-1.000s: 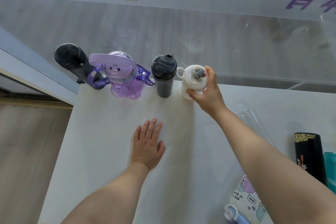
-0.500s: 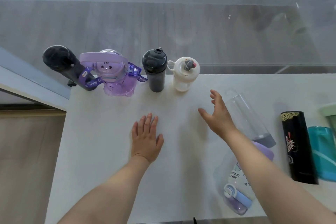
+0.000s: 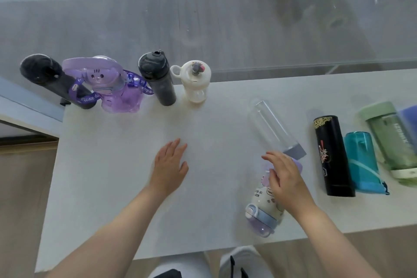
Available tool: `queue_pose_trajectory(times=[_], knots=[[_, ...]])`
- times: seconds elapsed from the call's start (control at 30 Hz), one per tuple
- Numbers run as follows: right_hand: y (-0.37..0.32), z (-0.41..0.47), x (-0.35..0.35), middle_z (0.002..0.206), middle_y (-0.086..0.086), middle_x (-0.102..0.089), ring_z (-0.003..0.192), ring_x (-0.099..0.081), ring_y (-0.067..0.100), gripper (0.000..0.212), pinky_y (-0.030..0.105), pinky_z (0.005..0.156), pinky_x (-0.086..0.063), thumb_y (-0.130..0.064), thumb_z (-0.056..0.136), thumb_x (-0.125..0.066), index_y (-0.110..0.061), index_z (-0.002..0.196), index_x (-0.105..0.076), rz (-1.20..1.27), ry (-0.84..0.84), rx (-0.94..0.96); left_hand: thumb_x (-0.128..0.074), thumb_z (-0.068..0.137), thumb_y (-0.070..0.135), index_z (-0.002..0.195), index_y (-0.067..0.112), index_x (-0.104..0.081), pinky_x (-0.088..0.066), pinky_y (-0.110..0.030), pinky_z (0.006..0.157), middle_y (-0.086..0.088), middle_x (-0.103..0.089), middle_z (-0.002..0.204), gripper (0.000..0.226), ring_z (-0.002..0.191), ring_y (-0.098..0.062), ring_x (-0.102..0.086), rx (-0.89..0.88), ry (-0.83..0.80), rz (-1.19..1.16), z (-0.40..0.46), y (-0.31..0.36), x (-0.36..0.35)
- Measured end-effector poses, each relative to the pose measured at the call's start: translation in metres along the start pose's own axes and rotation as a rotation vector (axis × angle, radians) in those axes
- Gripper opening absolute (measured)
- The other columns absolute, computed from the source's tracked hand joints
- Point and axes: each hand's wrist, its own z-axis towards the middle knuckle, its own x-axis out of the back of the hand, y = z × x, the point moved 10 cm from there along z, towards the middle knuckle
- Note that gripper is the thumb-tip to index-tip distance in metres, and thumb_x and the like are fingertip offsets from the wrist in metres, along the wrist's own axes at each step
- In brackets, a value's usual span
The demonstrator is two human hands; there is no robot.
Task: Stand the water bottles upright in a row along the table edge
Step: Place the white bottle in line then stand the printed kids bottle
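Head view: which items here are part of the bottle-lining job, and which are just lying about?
Job:
Standing in row: black bottle, purple bear bottle, dark grey bottle, white bottle.
Lying down: clear bottle, cartoon bottle under right hand, black flask, teal bottle, green bottle.

Not job:
Nothing loose; left hand rests flat on table.

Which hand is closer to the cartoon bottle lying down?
The right hand. It sits right over the cartoon bottle, fingers spread, apparently touching it. The left hand lies flat on the table, well off to the bottle's left.
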Motion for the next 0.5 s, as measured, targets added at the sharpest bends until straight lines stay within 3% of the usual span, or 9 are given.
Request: queue_pose_trajectory(times=[0.13, 0.23, 0.4, 0.5], knots=[[0.011, -0.017, 0.010, 0.129, 0.013, -0.058, 0.127, -0.048, 0.033, 0.044, 0.047, 0.111, -0.031, 0.003, 0.081, -0.041, -0.005, 0.117, -0.064, -0.079, -0.084, 0.124, -0.054, 0.090, 0.017, 0.137, 0.014, -0.049, -0.018, -0.036, 0.116, -0.009, -0.040, 0.149, 0.048, 0.140, -0.026, -0.032, -0.048, -0.068, -0.112, -0.019, 0.056, -0.033], [0.020, -0.029, 0.010, 0.135, 0.015, -0.055, 0.131, -0.045, 0.037, 0.052, 0.051, 0.111, -0.031, 0.000, 0.080, -0.037, -0.005, 0.125, -0.062, -0.172, -0.151, 0.218, -0.057, 0.091, 0.016, 0.134, 0.016, -0.052, -0.019, -0.035, 0.116, -0.004, -0.044, 0.146, 0.044, 0.139, -0.024, -0.033, -0.084, -0.127, -0.209, -0.038, 0.100, -0.060], [0.033, -0.040, 0.005, 0.147, 0.014, -0.044, 0.140, -0.030, 0.030, 0.076, 0.045, 0.116, -0.017, 0.008, 0.063, -0.063, -0.010, 0.137, -0.052, -0.294, -0.220, 0.334, -0.054, 0.091, 0.042, 0.131, 0.030, -0.052, -0.033, -0.028, 0.105, 0.009, -0.053, 0.134, 0.042, 0.124, -0.008, -0.044, 0.041, -0.331, -0.465, -0.067, 0.145, -0.100], [0.034, -0.042, 0.003, 0.145, 0.014, -0.046, 0.137, -0.039, 0.034, 0.080, 0.046, 0.114, -0.017, 0.001, 0.061, -0.071, -0.011, 0.138, -0.051, -0.386, -0.249, 0.403, -0.051, 0.081, 0.061, 0.127, 0.041, -0.049, -0.044, -0.025, 0.093, 0.018, -0.058, 0.122, 0.051, 0.108, 0.005, -0.055, 0.169, -0.461, -0.679, -0.085, 0.163, -0.118]])
